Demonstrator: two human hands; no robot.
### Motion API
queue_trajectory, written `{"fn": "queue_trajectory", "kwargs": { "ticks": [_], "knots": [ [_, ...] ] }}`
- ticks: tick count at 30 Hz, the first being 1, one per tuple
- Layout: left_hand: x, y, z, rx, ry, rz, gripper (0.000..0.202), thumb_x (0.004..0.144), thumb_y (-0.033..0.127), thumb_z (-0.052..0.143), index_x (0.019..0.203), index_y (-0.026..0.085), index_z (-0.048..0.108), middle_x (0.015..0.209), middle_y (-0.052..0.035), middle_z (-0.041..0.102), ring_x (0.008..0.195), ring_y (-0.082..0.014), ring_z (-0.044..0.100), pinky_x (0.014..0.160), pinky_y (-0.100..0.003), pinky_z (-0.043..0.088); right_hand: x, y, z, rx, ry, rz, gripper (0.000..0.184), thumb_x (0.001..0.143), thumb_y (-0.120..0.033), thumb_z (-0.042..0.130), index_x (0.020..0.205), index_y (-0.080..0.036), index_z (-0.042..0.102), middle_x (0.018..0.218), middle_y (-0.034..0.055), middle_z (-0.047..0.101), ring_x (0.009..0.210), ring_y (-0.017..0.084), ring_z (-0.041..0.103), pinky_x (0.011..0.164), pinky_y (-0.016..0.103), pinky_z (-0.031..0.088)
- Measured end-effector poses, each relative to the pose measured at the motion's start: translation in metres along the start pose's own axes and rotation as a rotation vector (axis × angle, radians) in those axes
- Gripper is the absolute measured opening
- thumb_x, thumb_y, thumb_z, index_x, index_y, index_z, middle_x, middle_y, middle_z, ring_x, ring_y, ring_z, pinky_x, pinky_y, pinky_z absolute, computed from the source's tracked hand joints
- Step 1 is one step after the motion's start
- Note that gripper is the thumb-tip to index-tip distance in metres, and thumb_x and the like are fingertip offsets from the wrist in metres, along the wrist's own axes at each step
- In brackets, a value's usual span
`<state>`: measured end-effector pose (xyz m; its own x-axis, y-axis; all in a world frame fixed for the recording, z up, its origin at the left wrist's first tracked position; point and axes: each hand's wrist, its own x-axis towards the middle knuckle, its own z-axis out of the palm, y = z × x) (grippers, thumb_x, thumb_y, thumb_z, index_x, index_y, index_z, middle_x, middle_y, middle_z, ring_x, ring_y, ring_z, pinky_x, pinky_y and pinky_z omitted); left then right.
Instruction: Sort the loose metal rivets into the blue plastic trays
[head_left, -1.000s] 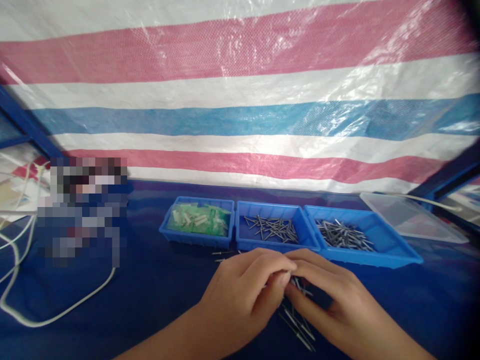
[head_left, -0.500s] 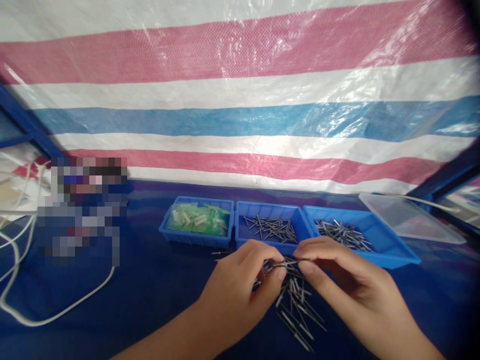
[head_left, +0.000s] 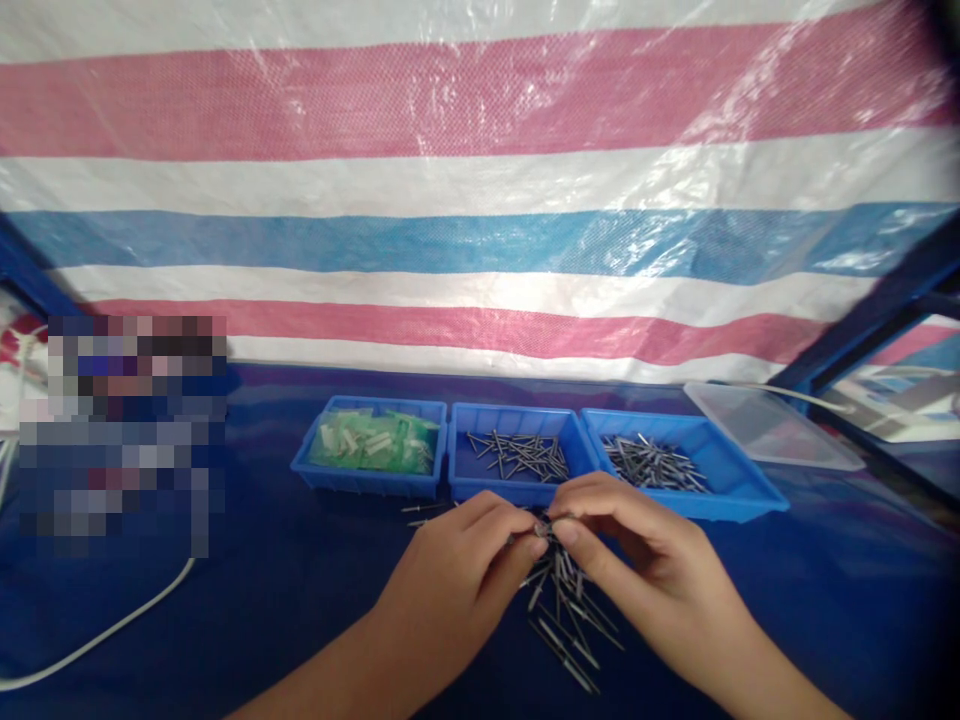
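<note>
My left hand and my right hand meet fingertip to fingertip above a loose pile of thin metal pins on the blue table cover. Both hands pinch a small metal pin between them, just in front of the middle blue tray. Behind the hands stand three blue trays in a row. The left tray holds pale green plastic pieces. The middle one holds several dark pins, and the right tray holds several more metal pins.
A clear plastic lid lies at the back right. A white cable runs over the cover at the left, below a blurred patch. A striped plastic sheet hangs behind the table. A blue frame bar slants at the right.
My hands lifted off the pile, uncovering the pins, drew slightly apart with a pin between them, then closed together again on it. The view shifted a little to the right.
</note>
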<state>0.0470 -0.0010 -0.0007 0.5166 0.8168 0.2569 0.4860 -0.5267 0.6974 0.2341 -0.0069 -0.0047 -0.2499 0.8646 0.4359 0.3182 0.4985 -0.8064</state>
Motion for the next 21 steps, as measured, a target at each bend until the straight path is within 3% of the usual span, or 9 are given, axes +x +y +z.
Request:
{"fn": "queue_trajectory", "kwargs": {
  "ticks": [11, 17, 21],
  "knots": [
    [0.0018, -0.0004, 0.0041, 0.007, -0.023, -0.01, 0.015, 0.095, 0.022, 0.046, 0.089, 0.019, 0.06, 0.088, -0.0008, 0.061, 0.08, -0.0126, 0.058, 0.072, -0.022, 0.042, -0.0003, 0.0022, 0.0009, 0.032, -0.019, 0.059, 0.006, 0.089, -0.021, 0.055, 0.086, -0.024, 0.06, 0.087, 0.0012, 0.061, 0.083, 0.014, 0.059, 0.073, 0.027, 0.047],
    [0.0021, -0.0043, 0.0046, 0.034, 0.069, -0.07, 0.01, 0.092, 0.023, 0.051, 0.09, 0.02, 0.06, 0.087, 0.0002, 0.061, 0.075, -0.0122, 0.058, 0.067, -0.022, 0.042, 0.0024, 0.0041, 0.0005, 0.015, -0.01, 0.076, 0.008, 0.089, -0.022, 0.053, 0.088, -0.023, 0.061, 0.087, 0.0024, 0.061, 0.084, 0.016, 0.059, 0.069, 0.027, 0.048],
    [0.003, -0.0048, 0.0024, 0.014, 0.12, -0.072, 0.011, 0.092, 0.026, 0.051, 0.09, 0.02, 0.061, 0.087, 0.0, 0.062, 0.072, -0.0118, 0.057, 0.066, -0.021, 0.043, 0.0034, 0.0043, 0.0011, -0.065, -0.022, 0.096, 0.008, 0.088, -0.023, 0.053, 0.087, -0.021, 0.06, 0.081, 0.0025, 0.059, 0.071, 0.014, 0.057, 0.059, 0.025, 0.047]
  ]
}}
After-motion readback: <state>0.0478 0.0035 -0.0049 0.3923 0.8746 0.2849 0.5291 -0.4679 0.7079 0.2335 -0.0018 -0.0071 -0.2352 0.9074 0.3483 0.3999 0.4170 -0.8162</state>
